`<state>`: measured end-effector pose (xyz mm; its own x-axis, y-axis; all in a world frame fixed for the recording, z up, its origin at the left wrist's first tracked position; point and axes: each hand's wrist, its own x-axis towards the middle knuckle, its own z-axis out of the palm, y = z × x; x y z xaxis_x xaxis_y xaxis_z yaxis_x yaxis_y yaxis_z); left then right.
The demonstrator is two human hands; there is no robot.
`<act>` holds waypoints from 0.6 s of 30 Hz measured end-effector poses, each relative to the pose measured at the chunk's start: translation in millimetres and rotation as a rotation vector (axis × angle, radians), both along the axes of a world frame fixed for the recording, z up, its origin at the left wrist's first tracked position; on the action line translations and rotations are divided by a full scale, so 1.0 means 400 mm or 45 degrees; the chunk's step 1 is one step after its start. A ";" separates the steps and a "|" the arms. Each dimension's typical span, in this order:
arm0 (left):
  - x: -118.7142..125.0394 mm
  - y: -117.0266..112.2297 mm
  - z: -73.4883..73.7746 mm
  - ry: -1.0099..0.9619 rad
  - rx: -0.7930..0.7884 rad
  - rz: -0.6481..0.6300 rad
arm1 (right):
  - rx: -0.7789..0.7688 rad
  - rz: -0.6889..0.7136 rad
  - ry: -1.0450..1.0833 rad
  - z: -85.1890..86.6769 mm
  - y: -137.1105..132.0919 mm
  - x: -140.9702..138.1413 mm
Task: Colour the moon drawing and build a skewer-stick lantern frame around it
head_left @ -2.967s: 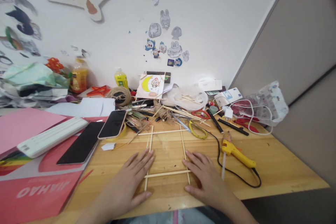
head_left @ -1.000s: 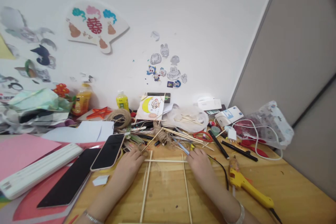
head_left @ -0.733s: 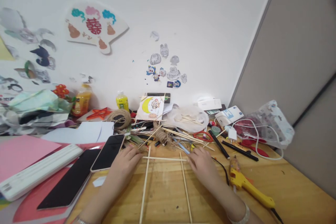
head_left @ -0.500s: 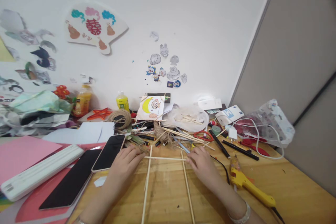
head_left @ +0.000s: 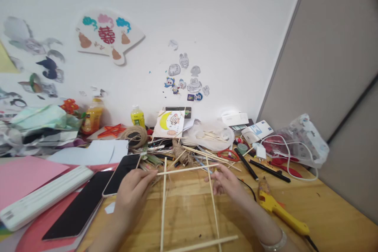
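Observation:
A square frame of thin wooden sticks (head_left: 162,204) is tilted up off the wooden desk (head_left: 319,212), its far crossbar raised. My left hand (head_left: 132,195) pinches the frame's far left corner. My right hand (head_left: 227,183) has its fingers curled on the far right corner, around the right upright stick. The near crossbar (head_left: 203,243) lies low by the bottom edge of the view. A bracelet shows on my right wrist.
A yellow glue gun (head_left: 280,212) with a black cord lies right of the frame. Two phones (head_left: 122,169) and a white case (head_left: 44,197) rest on red and pink paper at left. Twine, loose sticks, red scissors (head_left: 228,154), bottles and a plastic bag crowd the back.
Three seconds ago both hands lay flat on the frame's near corners. They moved to the far corners, and in the last half second lifted the far end off the desk.

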<state>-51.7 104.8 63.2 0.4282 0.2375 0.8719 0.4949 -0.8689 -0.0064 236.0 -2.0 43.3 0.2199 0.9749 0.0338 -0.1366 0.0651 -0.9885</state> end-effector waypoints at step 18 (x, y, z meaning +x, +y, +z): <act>0.105 -0.079 -0.030 -0.591 -2.272 -0.543 | 0.189 -0.384 0.124 0.013 0.004 -0.010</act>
